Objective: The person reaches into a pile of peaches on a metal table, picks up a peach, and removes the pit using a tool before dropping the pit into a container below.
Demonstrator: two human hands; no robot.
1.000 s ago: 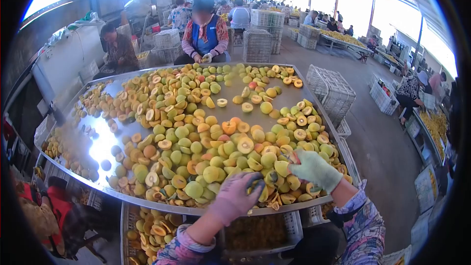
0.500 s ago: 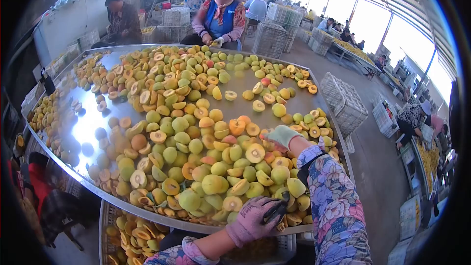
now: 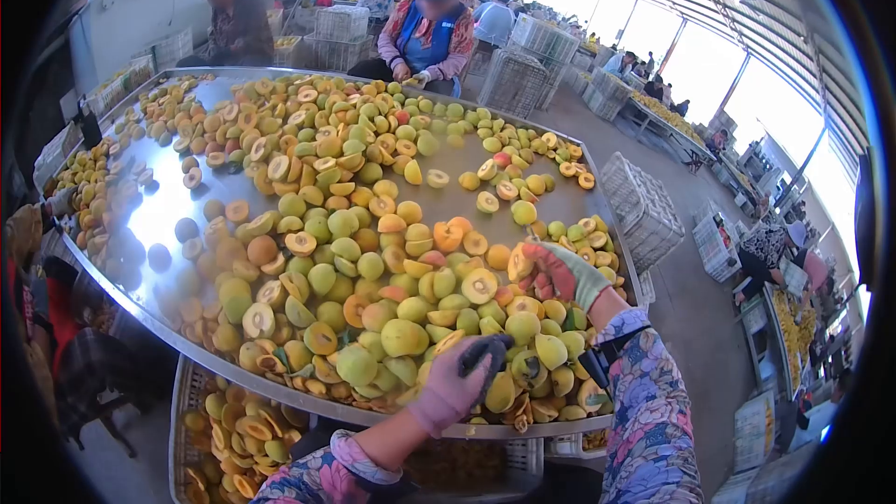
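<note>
Fruit (image 3: 373, 261), green, yellow and orange, whole and halved, lies heaped across a shiny metal table (image 3: 154, 215). The right hand (image 3: 567, 273), in a green glove with reddish tips, reaches out over the heap. Its fingers (image 3: 544, 257) are clenched round an orange-yellow fruit half (image 3: 519, 264), which sits at the fingertips just above the pile. Whether it touches the fruit beneath cannot be told. A pale half (image 3: 480, 286), cut face up, lies just left of those fingers.

The left hand (image 3: 453, 381), in a pink glove, hangs nearer the body, at the near edge of the table. Its fingers (image 3: 446, 369) are curled tight round a dark object (image 3: 487, 350), which sticks out above them toward the right hand. What it is cannot be made out. Green and yellow fruit lies right under these fingers, against the glove. The two hands are near each other but apart.

Below and to the left of the left fingers, under the table's edge, a white crate (image 3: 184, 390) holds cut halves. Far beyond both sets of fingers, across the table, sits a person in a blue vest (image 3: 427, 33), with a person in dark clothes (image 3: 233, 23) further left. Off the table, beyond and to the right of the right fingers, stand stacked white crates (image 3: 644, 201).
</note>
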